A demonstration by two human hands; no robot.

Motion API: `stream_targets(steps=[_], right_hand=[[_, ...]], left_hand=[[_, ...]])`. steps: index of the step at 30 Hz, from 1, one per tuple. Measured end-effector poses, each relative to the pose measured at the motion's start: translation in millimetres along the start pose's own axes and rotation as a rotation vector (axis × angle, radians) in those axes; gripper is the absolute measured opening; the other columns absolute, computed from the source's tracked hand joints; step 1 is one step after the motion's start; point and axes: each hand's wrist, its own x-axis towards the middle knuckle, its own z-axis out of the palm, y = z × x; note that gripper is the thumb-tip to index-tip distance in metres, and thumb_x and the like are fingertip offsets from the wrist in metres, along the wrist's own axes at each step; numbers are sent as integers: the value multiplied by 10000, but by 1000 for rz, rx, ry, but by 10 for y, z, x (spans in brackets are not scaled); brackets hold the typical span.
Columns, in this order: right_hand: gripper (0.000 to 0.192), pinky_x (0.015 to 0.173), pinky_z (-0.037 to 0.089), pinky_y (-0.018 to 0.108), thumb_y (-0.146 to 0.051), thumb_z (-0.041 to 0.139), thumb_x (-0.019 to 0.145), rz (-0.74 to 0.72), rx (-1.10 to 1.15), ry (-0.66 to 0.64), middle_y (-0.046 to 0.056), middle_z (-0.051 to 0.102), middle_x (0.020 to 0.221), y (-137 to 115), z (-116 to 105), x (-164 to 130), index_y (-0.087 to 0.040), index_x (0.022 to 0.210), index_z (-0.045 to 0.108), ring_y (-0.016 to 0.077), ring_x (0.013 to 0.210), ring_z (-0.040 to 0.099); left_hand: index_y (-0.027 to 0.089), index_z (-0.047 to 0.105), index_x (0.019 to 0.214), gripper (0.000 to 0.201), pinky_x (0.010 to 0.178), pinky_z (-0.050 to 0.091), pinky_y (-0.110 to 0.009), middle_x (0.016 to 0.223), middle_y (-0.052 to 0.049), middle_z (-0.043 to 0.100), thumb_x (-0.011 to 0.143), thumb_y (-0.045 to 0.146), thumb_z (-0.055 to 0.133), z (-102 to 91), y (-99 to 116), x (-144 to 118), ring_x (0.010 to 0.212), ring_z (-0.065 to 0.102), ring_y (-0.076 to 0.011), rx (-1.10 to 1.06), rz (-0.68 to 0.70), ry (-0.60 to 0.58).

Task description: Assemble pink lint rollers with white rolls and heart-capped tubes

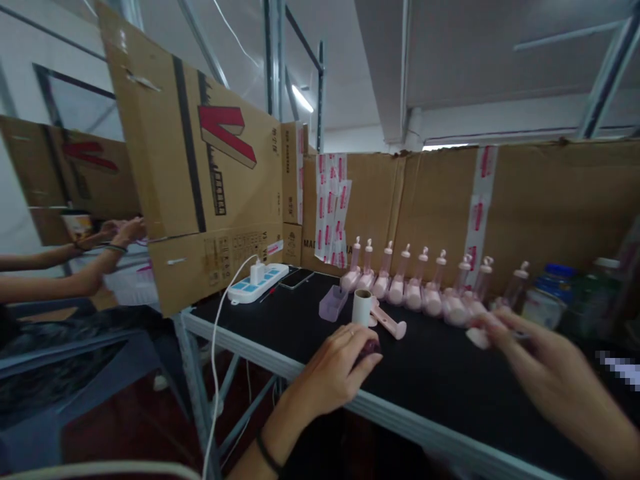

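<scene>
Near the front edge of the black table, my left hand (337, 367) is curled closed round a small dark translucent piece (369, 349), mostly hidden by the fingers. My right hand (547, 363) is raised at the right, somewhat blurred. Its fingers pinch a small pale pink part (479, 338). Just beyond my left hand stands a white tube (362, 308) with an open top. A pale pink handle-like part (390, 323) lies beside it. Behind is a row of several pink parts with clear upright tubes (413, 290).
A translucent purple tray (334, 304) sits left of the tube. Behind it are a phone (297, 279) and a white power strip (257, 283) with a plugged-in cable. Cardboard walls (425, 207) border the table. A blue-lidded jar (550, 293) stands right. Another person's hands (125, 231) show at far left.
</scene>
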Motion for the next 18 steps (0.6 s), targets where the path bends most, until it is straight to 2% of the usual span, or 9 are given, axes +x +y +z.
stream_targets(steps=[3, 7, 10, 13, 15, 18], right_hand=[[430, 797, 509, 334, -582, 481, 971, 78, -11, -204, 73, 775, 914, 61, 107, -57, -238, 875, 720, 280, 859, 712], [324, 789, 479, 308, -432, 482, 1005, 45, -32, -402, 53, 778, 940, -27, 475, -46, -240, 917, 728, 248, 877, 723], [210, 789, 459, 295, -317, 547, 986, -12, -164, -468, 49, 778, 975, -190, 725, -10, -248, 977, 744, 242, 927, 733], [170, 749, 452, 300, -246, 580, 967, -75, -266, -515, 64, 779, 975, -380, 938, 80, -238, 994, 747, 263, 943, 741], [157, 723, 453, 302, -243, 600, 959, -106, -274, -526, 76, 775, 987, -503, 1061, 171, -228, 1004, 748, 269, 923, 742], [166, 751, 469, 310, -302, 638, 957, -141, -270, -508, 100, 747, 1095, -652, 1177, 314, -218, 1052, 746, 270, 967, 727]], left_hand=[[207, 637, 1109, 144, 968, 457, -381, 1062, -52, 676, 965, 205, 643, 3, -116, 5, 1068, 588, -231, 229, 22, -30], [238, 697, 1119, 232, 1002, 435, -490, 1173, -86, 651, 897, 177, 729, 80, -345, -62, 1181, 544, -298, 482, 33, -19], [291, 737, 1147, 280, 964, 445, -519, 1223, -97, 619, 882, 197, 745, 96, -474, -70, 1174, 535, -326, 594, -21, -10], [323, 727, 1220, 339, 887, 489, -453, 1160, -87, 615, 914, 182, 684, 91, -577, -20, 1071, 572, -287, 578, -84, -50], [314, 714, 1246, 361, 878, 504, -421, 1107, -77, 620, 919, 172, 657, 99, -646, 19, 1037, 591, -269, 540, -135, -40], [267, 657, 1311, 424, 924, 503, -445, 1131, -90, 632, 898, 173, 664, 121, -728, 56, 1074, 600, -291, 528, -192, 18]])
